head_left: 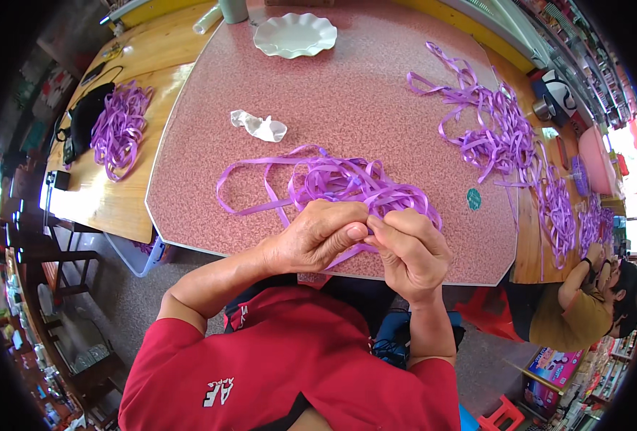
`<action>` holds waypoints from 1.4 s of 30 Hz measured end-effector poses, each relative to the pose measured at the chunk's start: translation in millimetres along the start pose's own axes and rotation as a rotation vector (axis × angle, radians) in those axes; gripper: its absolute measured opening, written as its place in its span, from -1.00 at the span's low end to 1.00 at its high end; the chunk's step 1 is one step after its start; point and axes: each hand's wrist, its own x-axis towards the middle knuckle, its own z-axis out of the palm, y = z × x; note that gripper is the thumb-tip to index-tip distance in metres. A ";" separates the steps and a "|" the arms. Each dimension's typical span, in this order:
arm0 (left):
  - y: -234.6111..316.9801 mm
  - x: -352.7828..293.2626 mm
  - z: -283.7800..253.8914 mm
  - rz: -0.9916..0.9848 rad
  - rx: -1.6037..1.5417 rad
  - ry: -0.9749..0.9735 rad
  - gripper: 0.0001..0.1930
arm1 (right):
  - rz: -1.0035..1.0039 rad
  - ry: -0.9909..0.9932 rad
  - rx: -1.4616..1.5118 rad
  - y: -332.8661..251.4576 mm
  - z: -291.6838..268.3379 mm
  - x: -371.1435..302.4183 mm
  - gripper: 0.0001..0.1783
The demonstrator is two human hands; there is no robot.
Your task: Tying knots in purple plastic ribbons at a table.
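Both hands meet at the near edge of the pink table (210,108), the left hand (317,237) and right hand (409,248) each in a narrow pinching grip on purple ribbon (333,179) from the loose pile just beyond; the step looks like folding or knotting a strand; next comes a steady pull.

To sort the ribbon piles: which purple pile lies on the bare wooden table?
The pile at far left, beside a black bag. The others lie mostly on the pink tabletop.

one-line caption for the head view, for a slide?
Both hands, left hand and right hand, pinch purple ribbon over a pink table.
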 end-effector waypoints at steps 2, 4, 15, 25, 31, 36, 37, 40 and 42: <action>-3.5 0.9 -3.1 -0.051 -0.052 -0.043 -0.58 | 0.007 0.002 -0.018 2.8 1.4 -2.0 -0.68; -3.9 2.2 -3.6 -0.101 -0.101 -0.085 -0.57 | 0.055 -0.014 0.016 6.5 -1.0 -3.8 -0.72; -30.5 7.9 -29.5 -0.105 0.616 -0.093 -0.74 | 0.493 0.060 -0.221 61.8 -52.0 -7.6 -0.77; -20.9 9.9 -17.5 -0.108 0.765 -0.073 -0.74 | 0.928 -0.071 -0.913 219.9 -186.0 -50.5 -0.66; -16.4 13.4 -19.6 -0.100 0.787 0.024 -0.72 | 0.872 -0.071 -0.837 210.1 -187.8 -31.0 -0.70; -20.5 23.9 -14.5 -0.067 0.561 0.028 -0.74 | 0.895 0.414 -0.047 151.3 -173.8 9.8 -0.83; -23.0 26.0 -11.2 -0.071 0.415 0.001 -0.75 | 0.892 0.407 -0.039 140.1 -160.4 13.0 -0.83; -20.2 41.3 10.2 -0.234 -0.032 -0.017 -0.73 | 0.806 0.284 0.558 89.3 -98.0 20.3 -0.85; -23.5 54.5 33.6 -0.261 -0.266 0.071 -0.71 | 0.824 0.254 0.592 68.4 -57.9 16.4 -0.86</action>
